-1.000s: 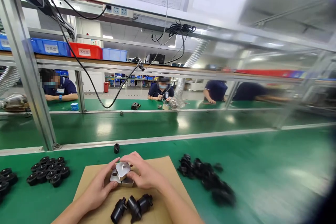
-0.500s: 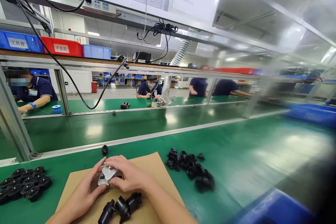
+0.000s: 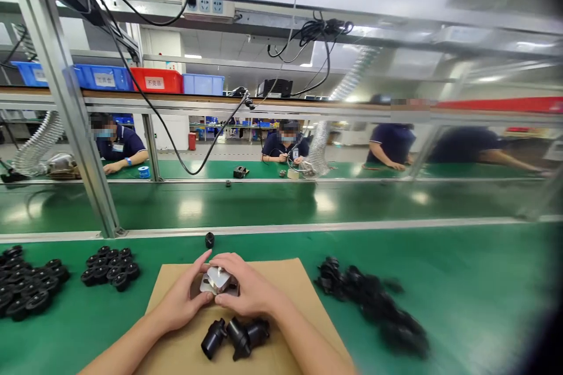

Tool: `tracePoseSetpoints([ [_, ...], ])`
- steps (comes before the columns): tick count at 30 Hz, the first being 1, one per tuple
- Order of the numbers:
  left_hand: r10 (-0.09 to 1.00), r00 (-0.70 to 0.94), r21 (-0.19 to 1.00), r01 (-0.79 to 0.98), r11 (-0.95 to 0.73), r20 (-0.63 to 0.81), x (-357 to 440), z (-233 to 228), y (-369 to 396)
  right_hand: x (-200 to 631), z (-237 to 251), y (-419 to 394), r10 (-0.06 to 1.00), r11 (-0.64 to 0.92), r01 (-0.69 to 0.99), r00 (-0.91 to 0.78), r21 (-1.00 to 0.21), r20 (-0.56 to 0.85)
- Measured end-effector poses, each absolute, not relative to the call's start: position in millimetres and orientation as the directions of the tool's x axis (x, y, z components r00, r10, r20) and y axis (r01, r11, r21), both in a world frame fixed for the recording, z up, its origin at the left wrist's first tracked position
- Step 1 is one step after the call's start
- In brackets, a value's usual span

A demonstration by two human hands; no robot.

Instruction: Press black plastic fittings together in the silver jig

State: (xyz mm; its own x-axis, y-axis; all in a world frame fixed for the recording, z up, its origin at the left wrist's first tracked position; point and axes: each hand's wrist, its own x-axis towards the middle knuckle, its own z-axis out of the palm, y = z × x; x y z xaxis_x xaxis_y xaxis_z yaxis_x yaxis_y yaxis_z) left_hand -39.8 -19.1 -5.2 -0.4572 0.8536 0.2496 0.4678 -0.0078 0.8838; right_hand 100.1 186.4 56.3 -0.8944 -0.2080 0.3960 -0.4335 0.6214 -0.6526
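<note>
Both hands are closed around a silvery metal block-like fixture (image 3: 219,279) with a small pale pin on top. My left hand (image 3: 185,299) grips its left side, thumb at the front lower edge. My right hand (image 3: 246,288) wraps its right side, fingers over the back. A dark part shows inside the fixture, its kind hidden by my fingers. Just in front lie several black plastic cylindrical parts (image 3: 238,337) on a brown cardboard sheet (image 3: 176,281). A single small black part (image 3: 209,239) stands behind the fixture on the green bench.
Round black parts (image 3: 112,266) sit in clusters at the left. A blurred pile of black pieces (image 3: 373,299) lies to the right. A metal upright (image 3: 83,129) and rail stand ahead. Across the bench, co-workers sit, one person (image 3: 285,146) in the middle.
The view has swung left, so the scene sits farther right and more round black parts show at the left. Both hands stay on the metal fixture.
</note>
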Motion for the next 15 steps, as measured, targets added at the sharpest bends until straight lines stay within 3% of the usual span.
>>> tracePoseSetpoints([
  [4, 0.852, -0.464, 0.893, 0.450, -0.011, 0.244, -39, -3, -19, 97, 55, 189, -0.173, 0.629, -0.373, -0.922, -0.682, 0.345],
  [9, 0.850, -0.451, 0.888, 0.459, -0.039, 0.271, -38, -4, -19, 101, 64, 187, -0.074, 0.852, -0.212, -0.954, -0.478, 0.291],
  [15, 0.856, -0.430, 0.902, 0.422, -0.091, 0.288, -41, -10, -18, 106, 61, 198, -0.148, 0.735, -0.311, -0.941, -0.603, 0.306],
])
